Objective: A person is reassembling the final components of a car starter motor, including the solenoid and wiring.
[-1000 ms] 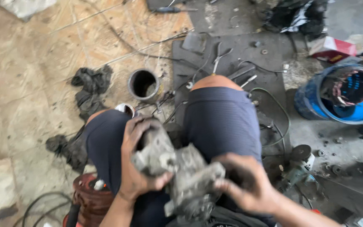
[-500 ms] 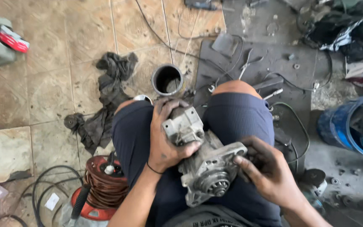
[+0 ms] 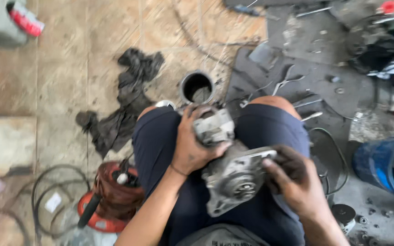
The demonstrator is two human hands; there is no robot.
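A grimy grey metal motor housing (image 3: 233, 175) rests on my lap, between my thighs in dark blue shorts. My left hand (image 3: 192, 143) is wrapped over its upper, narrower end and grips it. My right hand (image 3: 292, 180), blackened with grease, holds the wider flange on its right side. The round face of the housing points toward me.
A short metal cylinder (image 3: 197, 86) stands on the tiled floor just beyond my knees. Dark rags (image 3: 124, 100) lie to its left. A red wire spool (image 3: 112, 196) sits by my left thigh, a blue bucket (image 3: 384, 166) at right. Loose tools (image 3: 292, 79) lie on a dark mat.
My view has shifted left and down. Both hands have turned the motor housing on my lap, so that its round face now shows toward me.
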